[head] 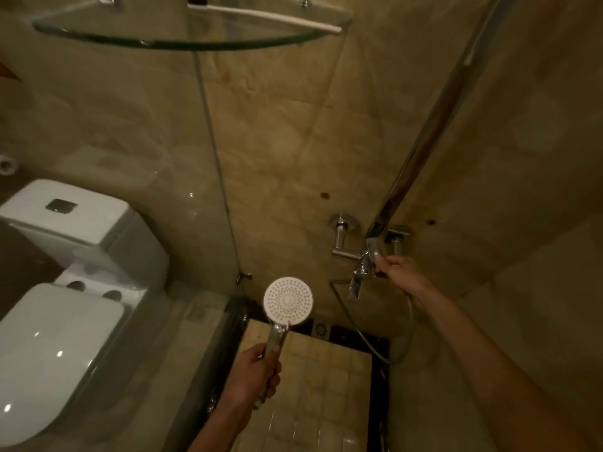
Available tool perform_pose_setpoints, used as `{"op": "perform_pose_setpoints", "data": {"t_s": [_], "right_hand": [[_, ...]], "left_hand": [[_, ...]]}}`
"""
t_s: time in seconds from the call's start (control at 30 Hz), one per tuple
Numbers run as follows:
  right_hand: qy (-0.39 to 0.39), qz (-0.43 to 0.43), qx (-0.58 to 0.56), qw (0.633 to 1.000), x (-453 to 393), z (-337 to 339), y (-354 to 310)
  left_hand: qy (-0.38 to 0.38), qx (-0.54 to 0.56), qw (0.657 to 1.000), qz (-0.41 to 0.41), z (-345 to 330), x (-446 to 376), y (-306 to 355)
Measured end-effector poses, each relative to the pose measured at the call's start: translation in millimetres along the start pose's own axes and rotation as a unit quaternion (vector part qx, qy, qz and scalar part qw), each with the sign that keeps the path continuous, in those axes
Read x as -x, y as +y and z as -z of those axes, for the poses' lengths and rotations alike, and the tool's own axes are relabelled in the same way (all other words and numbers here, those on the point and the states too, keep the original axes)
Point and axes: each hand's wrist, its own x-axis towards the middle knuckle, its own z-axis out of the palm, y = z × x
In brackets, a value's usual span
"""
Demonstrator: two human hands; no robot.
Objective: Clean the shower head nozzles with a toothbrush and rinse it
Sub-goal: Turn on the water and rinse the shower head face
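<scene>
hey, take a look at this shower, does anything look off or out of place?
Little stands out. Two small rust-brown spots mark the wall tiles above the tap. The toothbrush lies on the glass shelf, its end overhanging the edge. The left hand holds the shower head; the right hand is at the tap. No water shows.

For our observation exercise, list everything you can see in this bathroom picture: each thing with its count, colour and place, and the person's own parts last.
Shower head: one, white face, chrome handle, low centre, nozzles facing the camera.
Toothbrush: one, white, lying on the shelf at top.
Glass shelf: one, clear greenish, top corner.
Tap mixer: one, chrome, on the wall at right.
Hose: one, silver, looping below the tap.
Riser pipe: one, chrome, running up the right wall.
Floor drain: one, silver, by the wall.
Toilet: one, white, left, behind the glass partition.
Hands: left hand grips the shower head handle; right hand is on the tap.
</scene>
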Motion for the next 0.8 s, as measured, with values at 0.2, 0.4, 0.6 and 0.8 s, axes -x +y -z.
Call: {"op": "perform_pose_setpoints", "data": {"t_s": [0.2,0.4,0.6,0.8], "right_hand": [[-0.079,-0.018,-0.097,0.992,3,7,16],[-0.127,0.003,-0.204,0.971,-7,6,36],[-0.114,0.0,-0.137,0.984,-20,8,36],[-0.081,-0.012,-0.139,0.987,-23,6,29]], "left_hand": [[0.002,-0.012,1.0,0.004,-7,1,-3],[0.007,0.004,1.0,-0.012,-24,3,-2],[0.013,0.02,1.0,-0.017,-36,7,-2],[0.018,0.027,0.999,-0.018,-39,9,-2]]}}
